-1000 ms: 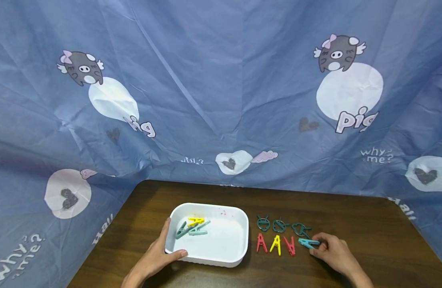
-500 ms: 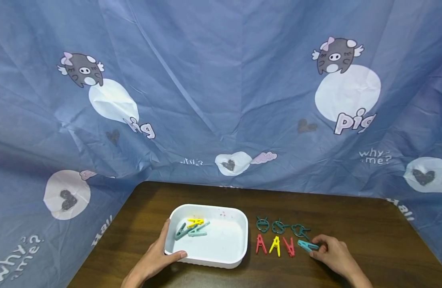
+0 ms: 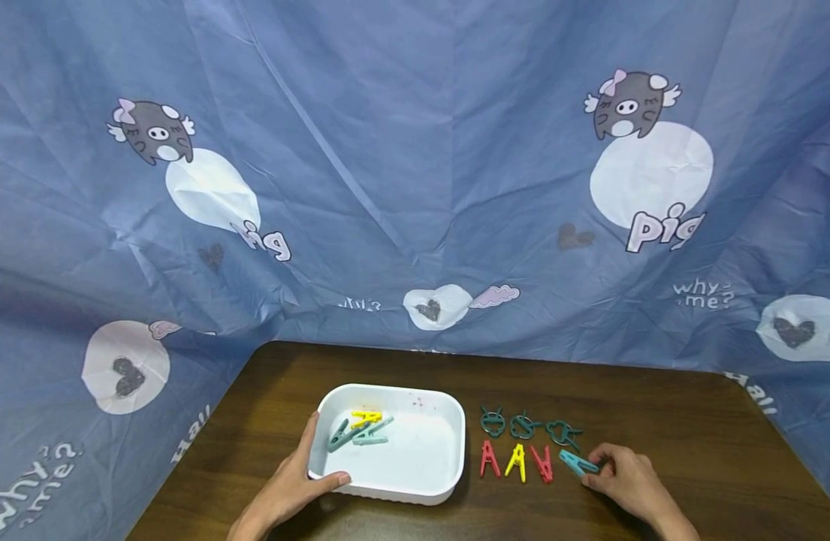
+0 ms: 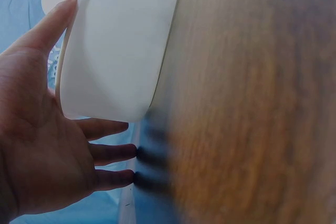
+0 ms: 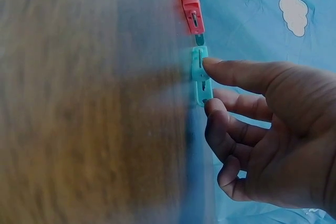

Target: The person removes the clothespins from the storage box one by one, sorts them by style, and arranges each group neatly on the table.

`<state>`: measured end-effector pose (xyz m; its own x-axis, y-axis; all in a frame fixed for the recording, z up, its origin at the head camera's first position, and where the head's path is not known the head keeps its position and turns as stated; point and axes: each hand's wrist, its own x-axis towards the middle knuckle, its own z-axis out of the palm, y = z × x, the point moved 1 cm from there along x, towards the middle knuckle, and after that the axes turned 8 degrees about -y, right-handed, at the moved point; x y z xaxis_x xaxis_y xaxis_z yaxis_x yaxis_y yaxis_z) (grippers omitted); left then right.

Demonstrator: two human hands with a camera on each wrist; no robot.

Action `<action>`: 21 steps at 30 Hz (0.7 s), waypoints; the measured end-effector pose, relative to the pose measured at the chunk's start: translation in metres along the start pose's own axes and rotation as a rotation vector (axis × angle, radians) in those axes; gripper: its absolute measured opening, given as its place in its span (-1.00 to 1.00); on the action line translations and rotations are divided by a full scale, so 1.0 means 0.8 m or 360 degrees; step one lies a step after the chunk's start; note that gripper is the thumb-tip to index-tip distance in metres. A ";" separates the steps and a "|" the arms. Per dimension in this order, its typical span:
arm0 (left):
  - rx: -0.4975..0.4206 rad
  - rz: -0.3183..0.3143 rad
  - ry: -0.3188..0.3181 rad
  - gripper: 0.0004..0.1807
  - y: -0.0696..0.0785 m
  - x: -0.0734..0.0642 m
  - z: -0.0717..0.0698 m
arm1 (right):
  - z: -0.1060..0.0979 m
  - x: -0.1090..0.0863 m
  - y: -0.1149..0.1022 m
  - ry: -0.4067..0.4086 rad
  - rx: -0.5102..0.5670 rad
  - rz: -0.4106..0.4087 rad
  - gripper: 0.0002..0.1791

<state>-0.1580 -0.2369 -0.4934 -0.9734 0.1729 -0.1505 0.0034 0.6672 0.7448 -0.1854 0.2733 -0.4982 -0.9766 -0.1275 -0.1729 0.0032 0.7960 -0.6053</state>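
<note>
In the head view, my right hand (image 3: 627, 481) is at a light blue clothespin (image 3: 578, 462) on the table. The right wrist view shows the thumb at one end of this clothespin (image 5: 201, 74) and curled fingers at the other. My left hand (image 3: 289, 481) spans the near left corner of a white tray (image 3: 421, 460), thumb along its front rim and straight fingers at its left side. Inside the tray lie a yellow clothespin (image 3: 367, 418), a dark green one (image 3: 342, 436) and a pale green one (image 3: 370, 437).
Left of the light blue clothespin lie a red clothespin (image 3: 543, 464), a yellow one (image 3: 516, 462) and another red clothespin (image 3: 490, 459). Behind them are dark green ring-shaped clips (image 3: 523, 426). A blue printed curtain (image 3: 360, 225) hangs behind the brown table (image 3: 692, 436).
The light blue clothespin has turned slightly under my right hand, its right end now slanting more toward me. My left hand stays at the tray.
</note>
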 end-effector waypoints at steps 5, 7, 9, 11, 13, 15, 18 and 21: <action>0.0002 0.0027 0.0006 0.30 0.001 -0.001 -0.001 | -0.004 0.000 0.000 -0.0033 0.0018 0.0007 -0.68; 0.0002 0.0032 0.0004 0.30 0.001 -0.001 -0.001 | -0.008 0.000 0.000 -0.0041 0.0013 0.0003 -0.67; 0.0005 0.0029 0.0003 0.30 0.001 -0.001 -0.001 | -0.013 0.001 -0.002 -0.0043 0.0002 -0.0006 -0.66; 0.0003 0.0023 0.0002 0.31 0.000 -0.001 -0.001 | -0.018 0.002 -0.004 -0.0038 -0.0015 -0.0022 -0.66; -0.0002 0.0012 0.0002 0.31 0.000 0.000 -0.001 | -0.023 0.004 -0.006 -0.0031 -0.0033 -0.0039 -0.66; -0.0014 0.0002 0.0002 0.31 0.000 0.000 -0.001 | -0.026 0.005 -0.008 -0.0020 -0.0043 -0.0051 -0.66; -0.0029 0.0001 0.0004 0.31 -0.001 0.001 0.000 | -0.030 0.008 -0.014 -0.0003 -0.0058 -0.0068 -0.66; -0.0037 0.0014 0.0010 0.30 -0.001 0.001 0.001 | -0.033 0.010 -0.022 0.0019 -0.0073 -0.0087 -0.67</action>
<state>-0.1585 -0.2367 -0.4942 -0.9747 0.1744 -0.1397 0.0070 0.6487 0.7610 -0.1993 0.2738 -0.4681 -0.9776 -0.1649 -0.1309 -0.0600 0.8143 -0.5774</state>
